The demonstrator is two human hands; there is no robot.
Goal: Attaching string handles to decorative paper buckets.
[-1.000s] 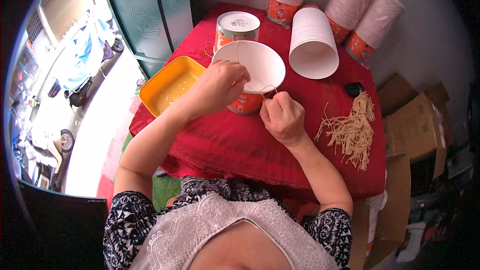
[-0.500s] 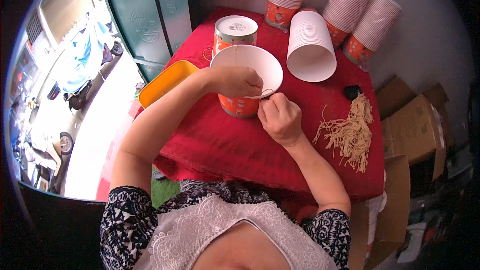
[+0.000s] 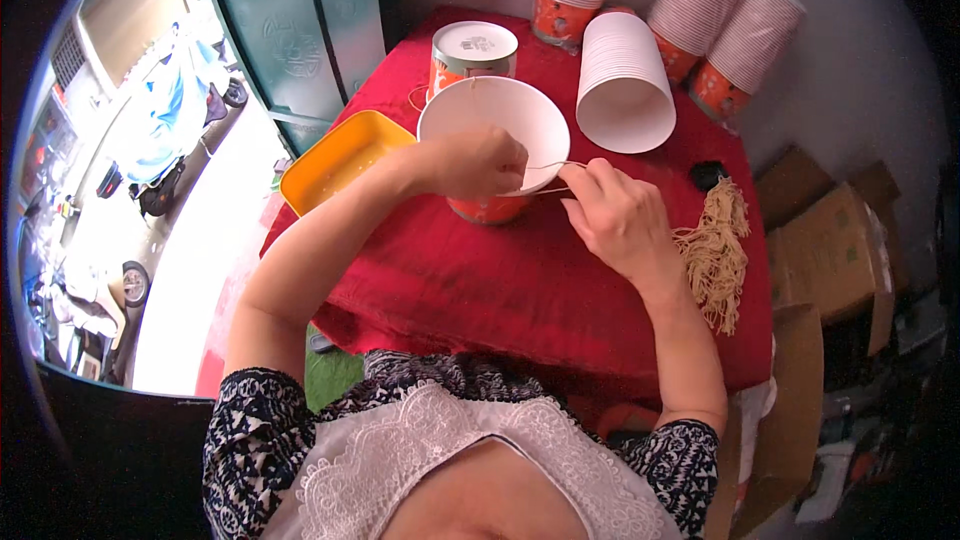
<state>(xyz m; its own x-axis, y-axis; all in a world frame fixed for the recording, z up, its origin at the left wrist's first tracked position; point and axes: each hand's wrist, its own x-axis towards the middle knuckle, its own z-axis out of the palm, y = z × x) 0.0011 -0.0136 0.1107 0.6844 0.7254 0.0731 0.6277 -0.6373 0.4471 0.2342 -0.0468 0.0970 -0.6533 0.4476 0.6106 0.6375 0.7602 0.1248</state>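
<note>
Handling pale cord point(image 3: 552, 165) at the four-o'clock rim of a bucket point(image 3: 545, 120), a right hand point(image 3: 620, 218) shows thumb and forefinger parted; a left hand point(image 3: 478, 160) blurs at six (neither grip can be told). A yellow tray point(image 3: 325, 162) flanks nine o'clock; red cloth point(image 3: 470, 285) beneath meets its edge at six, grey wall point(image 3: 850, 90) at two.

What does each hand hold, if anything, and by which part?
Right hand: string, apparently by the stretch outside the paper bucket. Left hand: blurred, cannot tell.
</note>
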